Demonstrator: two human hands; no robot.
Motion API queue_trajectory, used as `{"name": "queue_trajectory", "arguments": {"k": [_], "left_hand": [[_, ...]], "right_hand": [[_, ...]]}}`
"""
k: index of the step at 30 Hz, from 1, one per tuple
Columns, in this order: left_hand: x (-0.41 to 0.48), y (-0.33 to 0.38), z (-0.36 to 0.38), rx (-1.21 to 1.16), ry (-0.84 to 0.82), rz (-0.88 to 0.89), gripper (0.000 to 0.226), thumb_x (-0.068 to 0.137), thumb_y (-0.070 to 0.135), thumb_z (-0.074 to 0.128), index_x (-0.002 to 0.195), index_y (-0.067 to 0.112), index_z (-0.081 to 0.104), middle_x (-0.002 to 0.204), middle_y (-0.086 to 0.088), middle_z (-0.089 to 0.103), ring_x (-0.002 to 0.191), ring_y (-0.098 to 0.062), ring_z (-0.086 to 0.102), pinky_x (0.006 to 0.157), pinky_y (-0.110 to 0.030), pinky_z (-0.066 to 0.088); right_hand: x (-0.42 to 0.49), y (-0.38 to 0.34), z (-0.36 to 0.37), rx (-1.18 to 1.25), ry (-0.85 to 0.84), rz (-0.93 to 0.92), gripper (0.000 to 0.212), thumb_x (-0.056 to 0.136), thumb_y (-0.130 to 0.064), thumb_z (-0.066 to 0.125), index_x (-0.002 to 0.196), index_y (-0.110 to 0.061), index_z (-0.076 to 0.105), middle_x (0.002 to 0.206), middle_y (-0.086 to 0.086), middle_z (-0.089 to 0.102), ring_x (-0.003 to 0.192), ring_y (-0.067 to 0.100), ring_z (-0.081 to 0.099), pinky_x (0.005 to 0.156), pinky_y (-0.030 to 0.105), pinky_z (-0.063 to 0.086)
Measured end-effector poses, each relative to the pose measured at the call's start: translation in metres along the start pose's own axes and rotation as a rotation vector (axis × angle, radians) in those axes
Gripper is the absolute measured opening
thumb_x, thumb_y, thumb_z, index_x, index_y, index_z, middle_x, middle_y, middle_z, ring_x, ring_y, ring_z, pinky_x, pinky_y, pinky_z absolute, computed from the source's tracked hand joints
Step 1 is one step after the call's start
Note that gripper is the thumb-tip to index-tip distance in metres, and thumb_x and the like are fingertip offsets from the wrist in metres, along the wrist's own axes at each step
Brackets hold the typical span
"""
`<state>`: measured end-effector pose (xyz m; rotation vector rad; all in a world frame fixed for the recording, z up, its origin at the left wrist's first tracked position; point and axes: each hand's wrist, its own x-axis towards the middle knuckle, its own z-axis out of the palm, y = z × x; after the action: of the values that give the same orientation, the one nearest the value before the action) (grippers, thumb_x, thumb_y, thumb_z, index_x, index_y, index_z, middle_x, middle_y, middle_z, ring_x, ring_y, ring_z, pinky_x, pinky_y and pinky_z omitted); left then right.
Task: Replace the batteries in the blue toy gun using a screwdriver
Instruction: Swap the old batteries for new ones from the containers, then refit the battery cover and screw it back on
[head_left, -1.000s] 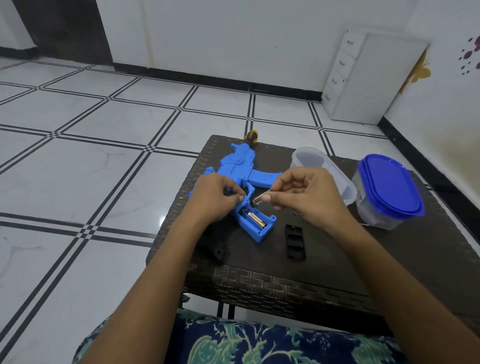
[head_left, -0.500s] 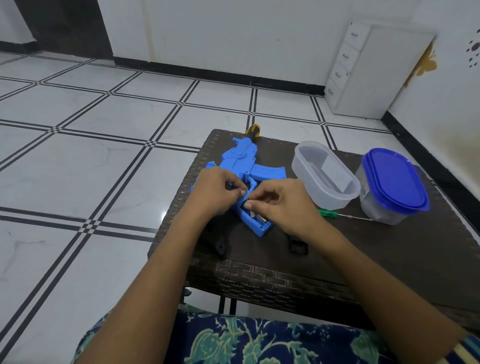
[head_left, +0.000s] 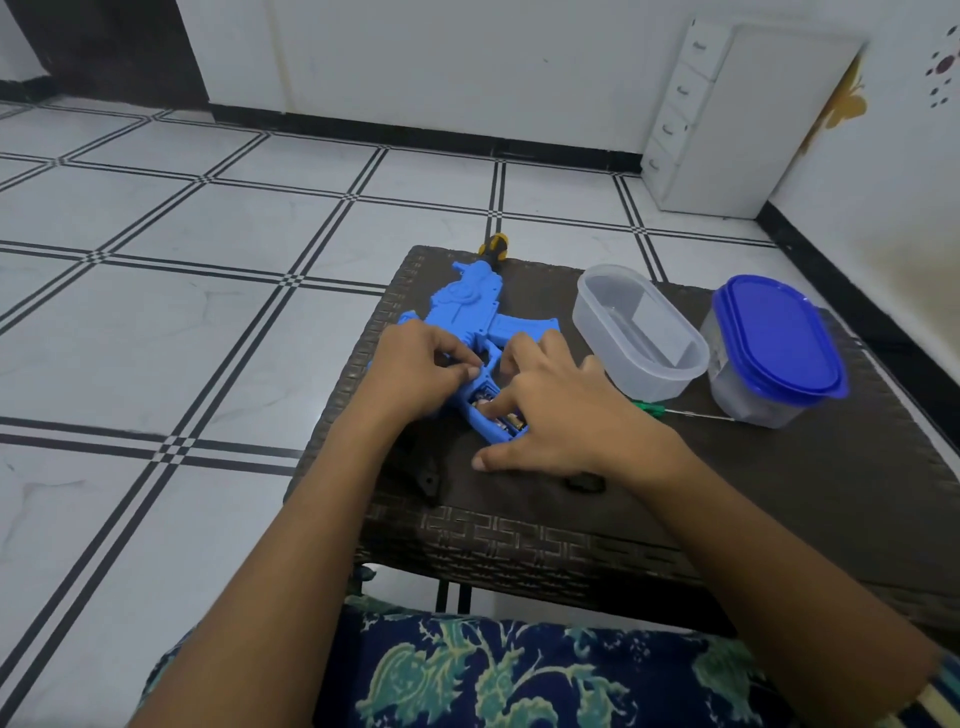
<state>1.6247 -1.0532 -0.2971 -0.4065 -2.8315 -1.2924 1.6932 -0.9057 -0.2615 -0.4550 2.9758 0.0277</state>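
White tiled floor (head_left: 156, 322), drawer cabinet (head_left: 727, 119)

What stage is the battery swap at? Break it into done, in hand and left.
Done: the battery compartment in the blue toy gun is open, with batteries showing inside. In hand: the left hand steadies the gun while the right hand presses a fingertip onto the batteries. Left: refit the cover, probably the black piece half hidden under the right wrist, and drive the screw with the green screwdriver, untouched on the table.

Matt plastic gun (head_left: 470, 312), woven table (head_left: 779, 493)
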Motion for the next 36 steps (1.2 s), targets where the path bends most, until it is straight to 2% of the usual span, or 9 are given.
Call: {"name": "queue_trajectory", "arguments": {"k": [3,8,13,17,20,26,29,31,36], "left_hand": [[0.0,0.001,0.0,0.013,0.004,0.004,0.01,0.08,0.015,0.073,0.088,0.018,0.078,0.087,0.002,0.074,0.082,-0.009,0.065,0.063,-0.003,0.04],[0.0,0.001,0.0,0.038,0.008,0.03,0.01,0.08,0.015,0.073,0.088,0.017,0.078,0.09,0.001,0.075,0.085,-0.011,0.066,0.072,-0.013,0.044],[0.0,0.004,0.001,0.084,0.017,0.034,0.011,0.082,0.016,0.07,0.089,0.018,0.077,0.091,0.003,0.071,0.084,-0.009,0.061,0.065,-0.012,0.039],[0.0,0.01,0.004,0.148,0.019,0.046,0.013,0.084,0.019,0.066,0.092,0.019,0.076,0.086,0.009,0.065,0.081,-0.005,0.054,0.071,-0.019,0.036],[0.001,0.007,0.003,0.148,0.02,0.04,0.012,0.083,0.019,0.067,0.091,0.019,0.076,0.086,0.008,0.066,0.08,-0.004,0.053,0.071,-0.02,0.036],[-0.001,0.01,0.002,0.146,0.011,0.028,0.014,0.084,0.021,0.067,0.094,0.019,0.077,0.083,0.01,0.061,0.082,-0.006,0.053,0.072,-0.022,0.037],[-0.001,0.008,0.001,0.136,-0.002,0.024,0.014,0.084,0.02,0.067,0.094,0.019,0.077,0.088,0.007,0.065,0.084,-0.006,0.055,0.073,-0.022,0.038],[-0.002,0.008,0.001,0.119,-0.01,0.026,0.015,0.084,0.019,0.067,0.095,0.018,0.077,0.089,0.007,0.067,0.086,-0.008,0.059,0.069,-0.02,0.04],[-0.001,0.01,0.001,0.117,-0.017,0.019,0.015,0.085,0.02,0.067,0.096,0.02,0.076,0.09,0.005,0.067,0.083,-0.014,0.063,0.057,-0.015,0.042]], "right_hand": [[0.004,-0.001,0.002,-0.037,0.038,-0.013,0.05,0.076,-0.073,0.056,0.096,-0.03,0.071,0.115,0.001,0.034,0.113,0.023,0.028,0.088,0.05,0.035],[-0.001,0.016,0.012,0.303,0.025,0.053,0.048,0.077,-0.076,0.054,0.104,-0.04,0.072,0.113,-0.007,0.037,0.113,0.015,0.028,0.091,0.045,0.029],[-0.014,0.047,-0.003,0.606,0.311,0.187,0.013,0.086,-0.031,0.068,0.089,-0.02,0.075,0.094,0.0,0.06,0.086,0.009,0.055,0.077,0.026,0.044],[-0.035,0.058,-0.008,0.477,0.031,0.481,0.052,0.067,-0.051,0.082,0.073,-0.002,0.064,0.069,0.013,0.06,0.067,0.014,0.055,0.057,0.028,0.039],[-0.039,0.038,0.01,0.402,-0.042,0.549,0.068,0.055,-0.067,0.081,0.069,-0.01,0.046,0.067,0.004,0.05,0.062,0.016,0.047,0.05,0.029,0.029],[-0.031,0.039,0.012,0.472,-0.028,0.546,0.041,0.07,-0.039,0.079,0.092,-0.007,0.064,0.093,0.011,0.066,0.083,0.024,0.062,0.065,0.038,0.054],[-0.038,0.048,0.0,0.723,0.101,0.513,0.024,0.082,-0.017,0.068,0.104,-0.009,0.069,0.092,0.01,0.069,0.079,0.02,0.065,0.063,0.03,0.056],[-0.04,0.05,-0.008,1.121,0.188,0.476,0.022,0.084,-0.001,0.066,0.104,-0.009,0.064,0.093,0.011,0.069,0.084,0.019,0.069,0.06,0.025,0.058],[-0.029,0.042,-0.001,1.821,0.348,0.438,0.027,0.081,0.014,0.063,0.094,-0.008,0.054,0.095,0.019,0.066,0.092,0.029,0.072,0.079,0.041,0.061]]}}
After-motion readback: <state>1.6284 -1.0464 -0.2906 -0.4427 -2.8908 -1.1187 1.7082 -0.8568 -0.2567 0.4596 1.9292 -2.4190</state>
